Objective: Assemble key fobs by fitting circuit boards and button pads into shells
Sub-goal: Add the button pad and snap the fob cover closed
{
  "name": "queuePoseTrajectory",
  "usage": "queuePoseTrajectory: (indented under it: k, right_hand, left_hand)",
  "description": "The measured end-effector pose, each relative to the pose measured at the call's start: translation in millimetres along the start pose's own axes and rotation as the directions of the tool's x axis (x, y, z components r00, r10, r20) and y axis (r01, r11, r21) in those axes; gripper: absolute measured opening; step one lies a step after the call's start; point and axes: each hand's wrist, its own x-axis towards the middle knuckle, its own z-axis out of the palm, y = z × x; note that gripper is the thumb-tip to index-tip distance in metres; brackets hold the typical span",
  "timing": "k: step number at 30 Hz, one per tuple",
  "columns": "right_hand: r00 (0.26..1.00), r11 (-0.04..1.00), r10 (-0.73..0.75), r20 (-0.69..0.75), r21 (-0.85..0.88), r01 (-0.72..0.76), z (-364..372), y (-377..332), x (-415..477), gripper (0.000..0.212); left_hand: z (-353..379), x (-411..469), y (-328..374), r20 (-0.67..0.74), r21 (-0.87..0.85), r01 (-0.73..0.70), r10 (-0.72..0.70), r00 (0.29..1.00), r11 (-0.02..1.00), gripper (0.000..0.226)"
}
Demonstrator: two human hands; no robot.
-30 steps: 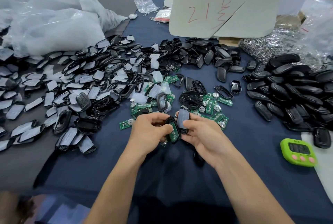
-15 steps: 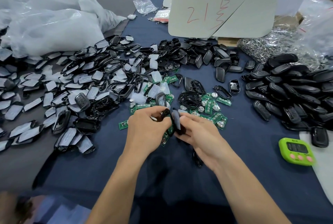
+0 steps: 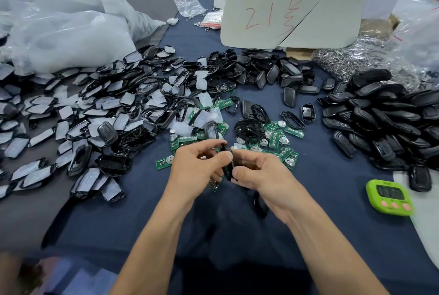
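Both hands meet over the middle of the dark blue table. My left hand point(image 3: 198, 166) and my right hand point(image 3: 257, 172) pinch one black key fob shell point(image 3: 227, 161) between them, held on edge so I see only its thin side. What sits inside the shell is hidden. Green circuit boards point(image 3: 275, 139) with round silver cells lie scattered just beyond my hands. Clear button pads point(image 3: 204, 117) lie among black shell frames point(image 3: 249, 128) behind them.
A wide pile of black shells and film-covered parts point(image 3: 78, 119) fills the left. Closed black fobs point(image 3: 384, 119) are heaped at the right. A green timer point(image 3: 389, 197) sits near the right edge. A grey board with red writing point(image 3: 292, 9) stands at the back.
The two halves were apart a second ago, with a green board showing in the left one. They have come together edge-on, and both hands have shifted slightly up and closer.
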Motion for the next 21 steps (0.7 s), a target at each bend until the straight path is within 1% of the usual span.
queuePoseTrajectory:
  k: [1, 3, 5, 9, 12, 14, 16, 18, 21]
  right_hand:
    - [1.0, 1.0, 0.006, -0.017, -0.009, -0.006, -0.8, 0.9, -0.3, 0.051]
    - [0.998, 0.999, 0.031, -0.058, -0.018, -0.032, -2.0, 2.8, 0.0, 0.04]
    - [0.997, 0.998, 0.032, -0.074, -0.053, -0.036, -3.3, 3.5, -0.3, 0.036]
    - [0.995, 0.985, -0.016, -0.102, -0.171, -0.002, -3.6, -4.3, -1.5, 0.039]
    - [0.981, 0.967, -0.058, -0.186, -0.256, 0.008, -0.7, -8.0, -0.1, 0.042]
    - [0.963, 0.945, -0.1, -0.251, -0.327, 0.013, 3.0, -9.4, -0.3, 0.046]
    - [0.937, 0.899, -0.177, -0.303, -0.436, 0.029, 7.0, -9.6, -2.1, 0.047]
    - [0.911, 0.821, -0.251, -0.329, -0.57, 0.02, 13.1, -9.0, -4.0, 0.043]
    - [0.863, 0.693, -0.355, -0.359, -0.721, -0.014, 25.7, -6.7, -4.2, 0.046]
  left_hand:
    - [0.8, -0.3, 0.8, 0.008, -0.003, -0.007, 0.007, 1.0, 1.0, 0.028]
    - [2.1, -0.9, 2.3, 0.022, 0.013, -0.021, 0.02, 1.0, 1.0, 0.03]
    - [2.1, -0.9, 3.2, 0.024, 0.039, -0.031, 0.031, 0.999, 0.999, 0.032]
    - [1.7, -1.5, 4.0, 0.036, 0.012, -0.062, 0.061, 0.997, 0.998, 0.036]
    - [2.6, -1.3, 6.9, 0.028, 0.026, -0.09, 0.089, 0.996, 0.996, 0.045]
    - [2.5, -1.1, 9.0, 0.027, 0.05, -0.114, 0.112, 0.993, 0.992, 0.044]
    - [2.7, -0.9, 10.4, 0.043, 0.054, -0.123, 0.121, 0.992, 0.991, 0.041]
    - [4.4, -0.7, 10.5, 0.054, 0.052, -0.119, 0.116, 0.992, 0.992, 0.043]
    - [9.7, -0.8, 7.5, 0.048, 0.006, -0.083, 0.082, 0.995, 0.997, 0.048]
